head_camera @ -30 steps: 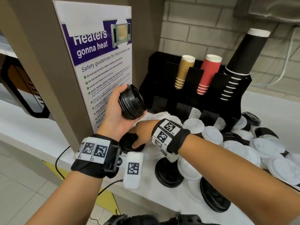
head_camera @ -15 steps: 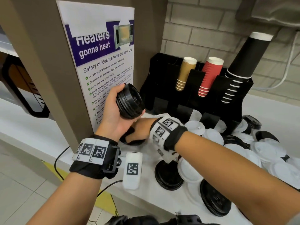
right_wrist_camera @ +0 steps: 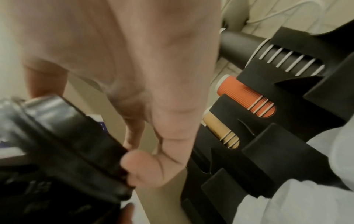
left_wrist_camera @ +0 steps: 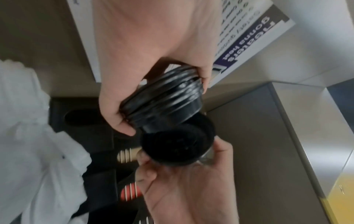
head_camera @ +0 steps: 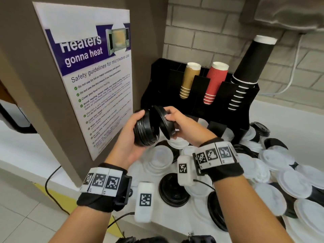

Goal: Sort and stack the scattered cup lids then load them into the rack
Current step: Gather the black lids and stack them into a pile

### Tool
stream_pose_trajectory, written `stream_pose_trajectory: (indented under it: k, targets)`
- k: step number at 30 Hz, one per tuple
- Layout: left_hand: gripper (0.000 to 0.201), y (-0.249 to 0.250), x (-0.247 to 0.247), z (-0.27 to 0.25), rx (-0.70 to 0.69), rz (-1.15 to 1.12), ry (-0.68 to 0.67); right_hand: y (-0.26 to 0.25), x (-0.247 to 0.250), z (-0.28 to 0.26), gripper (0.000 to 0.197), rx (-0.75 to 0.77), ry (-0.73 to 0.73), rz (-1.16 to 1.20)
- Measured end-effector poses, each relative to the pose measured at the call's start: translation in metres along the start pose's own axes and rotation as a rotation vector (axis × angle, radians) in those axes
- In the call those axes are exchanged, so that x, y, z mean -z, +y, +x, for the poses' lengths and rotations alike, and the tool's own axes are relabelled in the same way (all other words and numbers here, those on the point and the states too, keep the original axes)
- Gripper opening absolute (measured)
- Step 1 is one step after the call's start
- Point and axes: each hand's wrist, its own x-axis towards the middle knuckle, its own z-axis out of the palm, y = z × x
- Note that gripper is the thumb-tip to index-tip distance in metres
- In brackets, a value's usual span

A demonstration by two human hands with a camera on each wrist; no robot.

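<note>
My left hand (head_camera: 133, 135) grips a stack of black lids (head_camera: 145, 132) held on its side above the counter; the same stack of black lids (left_wrist_camera: 164, 98) fills the left wrist view. My right hand (head_camera: 178, 123) pinches a single black lid (head_camera: 164, 123) by its rim, tilted against the stack's open end. That single black lid (left_wrist_camera: 178, 148) shows its hollow underside in the left wrist view, and a blurred black lid (right_wrist_camera: 63, 151) sits by my thumb in the right wrist view. The black rack (head_camera: 177, 95) stands just behind my hands.
White lids (head_camera: 273, 158) and black lids (head_camera: 173, 190) lie scattered over the white counter (head_camera: 289, 120). The rack holds tan cups (head_camera: 189, 79), red cups (head_camera: 213, 81) and black cups (head_camera: 249, 67). A poster (head_camera: 91, 71) hangs on the brown panel at left.
My right hand has lifted from the counter with one black lid and brought it up to the stack. The left hand lowered the stack slightly and turned it toward the right hand.
</note>
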Motion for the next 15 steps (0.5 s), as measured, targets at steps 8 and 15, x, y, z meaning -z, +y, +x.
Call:
stream_pose_trajectory:
  k: [8, 15]
  targets:
    - [0.06, -0.016, -0.015, -0.005, 0.111, 0.045, -0.016, 0.006, 0.0, -0.041, 0.048, 0.157, 0.117, -0.114]
    - [0.062, -0.025, -0.016, -0.008, 0.114, 0.094, 0.018, 0.012, -0.003, -0.051, 0.06, 0.219, 0.141, -0.105]
